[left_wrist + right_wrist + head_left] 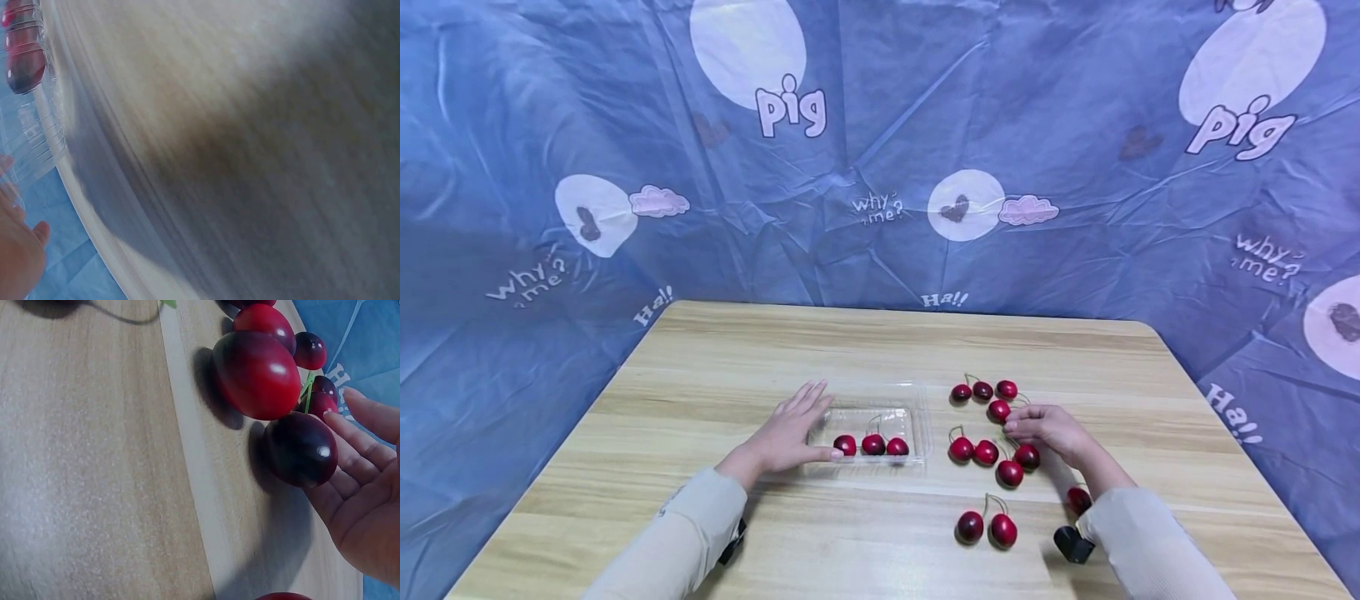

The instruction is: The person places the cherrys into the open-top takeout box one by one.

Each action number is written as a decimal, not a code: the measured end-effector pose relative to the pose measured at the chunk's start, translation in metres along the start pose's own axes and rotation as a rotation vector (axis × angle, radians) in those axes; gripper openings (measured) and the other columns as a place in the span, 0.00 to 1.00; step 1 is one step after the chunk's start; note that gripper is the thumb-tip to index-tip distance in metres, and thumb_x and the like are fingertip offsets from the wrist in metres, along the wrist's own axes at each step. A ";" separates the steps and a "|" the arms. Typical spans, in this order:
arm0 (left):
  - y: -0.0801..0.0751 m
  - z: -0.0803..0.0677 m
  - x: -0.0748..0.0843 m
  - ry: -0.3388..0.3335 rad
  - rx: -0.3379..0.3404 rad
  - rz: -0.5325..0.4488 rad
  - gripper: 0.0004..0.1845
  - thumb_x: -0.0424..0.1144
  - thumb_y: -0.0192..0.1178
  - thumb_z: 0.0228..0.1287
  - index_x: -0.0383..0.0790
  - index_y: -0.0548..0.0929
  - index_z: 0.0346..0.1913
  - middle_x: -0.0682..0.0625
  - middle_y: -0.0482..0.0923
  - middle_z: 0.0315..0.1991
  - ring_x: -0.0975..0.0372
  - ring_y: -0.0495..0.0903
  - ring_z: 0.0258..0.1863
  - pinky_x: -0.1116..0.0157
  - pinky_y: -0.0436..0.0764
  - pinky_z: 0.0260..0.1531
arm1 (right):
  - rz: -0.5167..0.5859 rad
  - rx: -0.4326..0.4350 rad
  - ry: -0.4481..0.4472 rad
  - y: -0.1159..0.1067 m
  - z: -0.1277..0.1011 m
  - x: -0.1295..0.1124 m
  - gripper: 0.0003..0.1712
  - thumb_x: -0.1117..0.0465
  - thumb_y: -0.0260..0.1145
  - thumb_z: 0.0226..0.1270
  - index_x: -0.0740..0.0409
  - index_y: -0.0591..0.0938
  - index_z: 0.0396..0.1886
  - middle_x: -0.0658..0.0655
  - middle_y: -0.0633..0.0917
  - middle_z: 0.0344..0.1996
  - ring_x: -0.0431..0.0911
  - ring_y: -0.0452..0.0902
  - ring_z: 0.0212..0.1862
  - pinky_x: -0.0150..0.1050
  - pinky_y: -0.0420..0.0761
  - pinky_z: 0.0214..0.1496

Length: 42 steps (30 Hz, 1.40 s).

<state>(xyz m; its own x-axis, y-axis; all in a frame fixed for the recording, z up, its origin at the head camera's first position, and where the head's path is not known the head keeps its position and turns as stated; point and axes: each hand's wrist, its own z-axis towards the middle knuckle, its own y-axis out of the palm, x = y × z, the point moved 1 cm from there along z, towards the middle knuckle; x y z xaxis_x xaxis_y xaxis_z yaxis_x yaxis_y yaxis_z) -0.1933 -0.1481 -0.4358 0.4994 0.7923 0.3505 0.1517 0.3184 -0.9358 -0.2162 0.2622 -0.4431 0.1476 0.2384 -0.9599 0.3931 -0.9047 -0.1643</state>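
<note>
My left hand [786, 435] rests along the left side of a clear plastic container [919, 421], fingers extended and thumb by its front rim. Three dark red cherries [873, 444] sit inside, near the front wall. In the left wrist view, part of that hand [19, 253] shows beside the container wall [37, 134]. My right hand [1054, 429] reaches in among loose cherries, its fingertips close to one cherry [998, 411]. The right wrist view shows its thumb [375, 415] apart from the fingers, with a dark cherry [301, 450] in front of them.
Several stemmed cherries lie on the wooden table [850, 533] right of the container, including a front pair [1003, 531] and a back pair [982, 391]. Another cherry [1078, 500] lies by the right sleeve. A blue printed cloth [880, 150] hangs behind.
</note>
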 end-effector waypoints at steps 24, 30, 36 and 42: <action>-0.001 0.000 0.001 0.012 0.008 0.005 0.49 0.70 0.47 0.46 0.36 0.54 0.64 0.43 0.40 0.66 0.50 0.39 0.64 0.45 0.48 0.56 | -0.088 -0.058 0.070 0.003 0.000 -0.007 0.17 0.69 0.57 0.56 0.80 0.72 0.41 0.55 0.81 0.29 0.41 0.76 0.30 0.35 0.76 0.35; -0.002 0.000 0.002 0.009 0.008 -0.001 0.49 0.69 0.48 0.46 0.37 0.54 0.64 0.44 0.41 0.67 0.51 0.38 0.64 0.44 0.49 0.55 | -0.037 -0.077 0.066 0.002 -0.002 -0.006 0.14 0.71 0.56 0.56 0.81 0.72 0.40 0.56 0.81 0.28 0.44 0.77 0.32 0.37 0.77 0.37; -0.001 -0.002 0.001 -0.003 -0.001 -0.001 0.50 0.70 0.47 0.45 0.37 0.53 0.65 0.44 0.40 0.67 0.52 0.37 0.64 0.44 0.48 0.55 | -0.001 -0.095 0.061 0.000 -0.004 -0.005 0.13 0.73 0.54 0.57 0.81 0.72 0.40 0.58 0.81 0.29 0.45 0.78 0.32 0.39 0.77 0.38; -0.001 -0.001 0.001 -0.008 -0.013 -0.003 0.50 0.70 0.47 0.45 0.38 0.53 0.65 0.45 0.38 0.67 0.53 0.36 0.64 0.44 0.47 0.55 | 0.018 -0.095 0.056 -0.002 -0.005 -0.004 0.12 0.73 0.53 0.57 0.80 0.72 0.38 0.57 0.81 0.27 0.45 0.78 0.31 0.38 0.77 0.38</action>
<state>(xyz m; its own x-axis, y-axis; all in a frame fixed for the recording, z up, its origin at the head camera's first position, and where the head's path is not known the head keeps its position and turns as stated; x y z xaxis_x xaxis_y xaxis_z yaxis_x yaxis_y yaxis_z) -0.1918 -0.1487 -0.4342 0.4923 0.7952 0.3539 0.1642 0.3145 -0.9350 -0.2129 0.2646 -0.4379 0.2052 0.2439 -0.9479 0.4737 -0.8722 -0.1219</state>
